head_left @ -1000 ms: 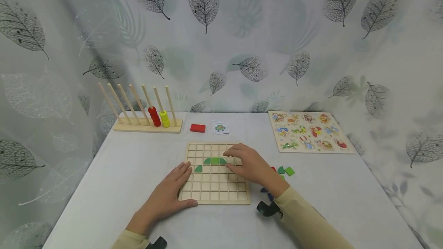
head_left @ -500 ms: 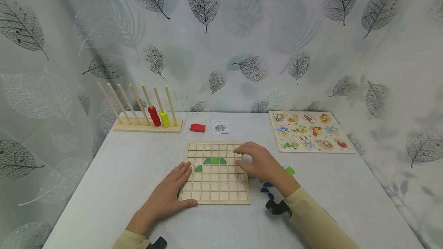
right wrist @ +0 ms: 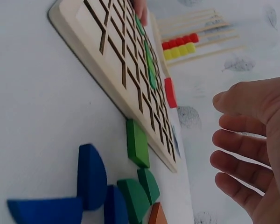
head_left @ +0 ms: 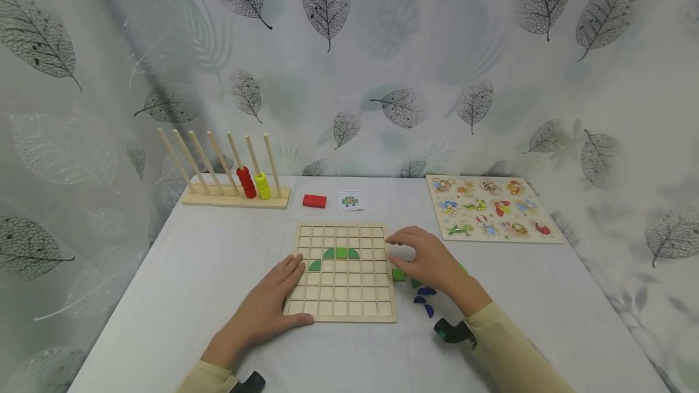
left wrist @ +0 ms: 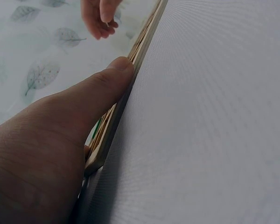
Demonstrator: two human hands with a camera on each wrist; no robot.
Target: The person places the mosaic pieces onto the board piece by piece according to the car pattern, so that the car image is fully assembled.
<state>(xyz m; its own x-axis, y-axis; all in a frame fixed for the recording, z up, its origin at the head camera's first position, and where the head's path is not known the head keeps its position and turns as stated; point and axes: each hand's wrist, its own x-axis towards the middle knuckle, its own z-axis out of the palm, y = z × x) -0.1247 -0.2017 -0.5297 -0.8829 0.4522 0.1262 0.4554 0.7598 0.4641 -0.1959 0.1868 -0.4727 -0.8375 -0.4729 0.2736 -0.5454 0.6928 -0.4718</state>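
A wooden grid board lies on the white table. Set in its cells are a bright green square between two dark green quarter-circles, and another dark green quarter-circle lower left. My left hand rests on the board's left side, its thumb at the near edge. Just off the right side hovers my right hand, fingers loosely bent, nothing between them. Under and beside it lie loose pieces: a green square block, blue rounded pieces, dark green pieces and an orange-red one.
At the back left stands a peg rack with red and yellow beads. A red block and a small picture card lie behind the board. An insect picture puzzle lies back right. A patterned curtain hangs behind.
My right hand has drawn back rightward from above the green pieces to beyond the board's right edge. The left hand stays on the board; the green pieces in the cells look the same.
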